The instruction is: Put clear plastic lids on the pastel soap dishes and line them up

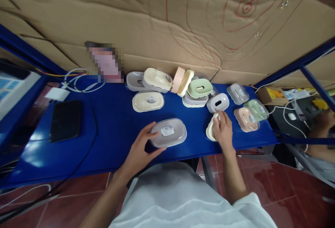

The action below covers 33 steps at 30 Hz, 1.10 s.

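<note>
My left hand grips the near-left edge of a grey lidded soap box that rests on the blue table. Its fingers curl round the box's rim. My right hand closes on a cream soap-box part standing on edge at the table's right. Further back lie more soap boxes: a cream one, a cream-on-grey one, a green one, a grey one, a pink one and a pale green one.
A black phone lies at the table's left, beside white cables and a black cable. Brown cardboard forms the back wall. Another person's hand shows at the far right. Red floor tiles lie below.
</note>
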Each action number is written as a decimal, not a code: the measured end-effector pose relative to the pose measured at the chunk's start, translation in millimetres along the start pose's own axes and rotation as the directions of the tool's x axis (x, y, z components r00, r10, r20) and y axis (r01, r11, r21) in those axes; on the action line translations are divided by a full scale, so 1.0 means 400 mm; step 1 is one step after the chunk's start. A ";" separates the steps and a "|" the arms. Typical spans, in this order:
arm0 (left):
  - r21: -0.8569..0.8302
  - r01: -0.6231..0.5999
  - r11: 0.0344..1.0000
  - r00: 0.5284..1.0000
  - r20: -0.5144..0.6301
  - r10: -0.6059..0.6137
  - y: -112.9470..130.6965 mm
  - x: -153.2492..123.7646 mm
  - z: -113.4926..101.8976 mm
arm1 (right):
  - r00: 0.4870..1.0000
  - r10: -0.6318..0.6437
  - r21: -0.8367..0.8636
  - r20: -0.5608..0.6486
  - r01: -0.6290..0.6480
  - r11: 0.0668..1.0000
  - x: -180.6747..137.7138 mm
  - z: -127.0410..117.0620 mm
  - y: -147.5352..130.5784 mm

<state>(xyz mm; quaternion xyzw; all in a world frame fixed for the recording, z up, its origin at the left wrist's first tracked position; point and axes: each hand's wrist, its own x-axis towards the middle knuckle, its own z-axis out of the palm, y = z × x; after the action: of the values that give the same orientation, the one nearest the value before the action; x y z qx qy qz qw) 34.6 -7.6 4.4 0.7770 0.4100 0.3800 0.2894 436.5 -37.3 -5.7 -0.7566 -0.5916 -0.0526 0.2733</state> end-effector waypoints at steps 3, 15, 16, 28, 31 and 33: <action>-0.043 0.030 0.999 0.996 -0.085 -0.034 0.025 -0.011 0.005 | 0.992 0.119 0.095 -0.039 -0.115 0.989 -0.090 0.047 -0.116; 0.004 -0.074 0.997 0.986 -0.153 0.074 0.094 -0.001 0.057 | 0.980 0.192 0.122 -0.043 -0.185 0.975 -0.025 -0.025 -0.067; 0.000 -0.086 0.996 0.983 -0.163 0.085 0.093 0.005 0.058 | 0.971 0.238 0.147 -0.009 -0.235 0.961 -0.019 -0.033 -0.045; -0.081 -0.233 0.969 0.972 0.019 0.236 0.122 0.085 0.136 | 0.857 -0.495 0.363 0.141 0.420 0.832 -0.096 -0.135 -0.184; -0.029 -0.183 0.983 0.983 0.019 0.184 0.127 0.099 0.131 | 0.925 -0.379 0.256 -0.030 0.374 0.891 -0.044 -0.127 -0.121; 0.092 -0.178 0.980 0.984 0.035 0.175 0.128 0.094 0.113 | 0.963 -0.184 0.112 -0.199 0.209 0.972 0.001 -0.107 -0.067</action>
<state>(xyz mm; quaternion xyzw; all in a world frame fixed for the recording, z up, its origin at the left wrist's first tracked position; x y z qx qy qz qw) 107.4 -7.1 31.9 0.8282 0.3533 0.3739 0.2226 422.4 -53.4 39.9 -0.6661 -0.6378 -0.1112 0.3703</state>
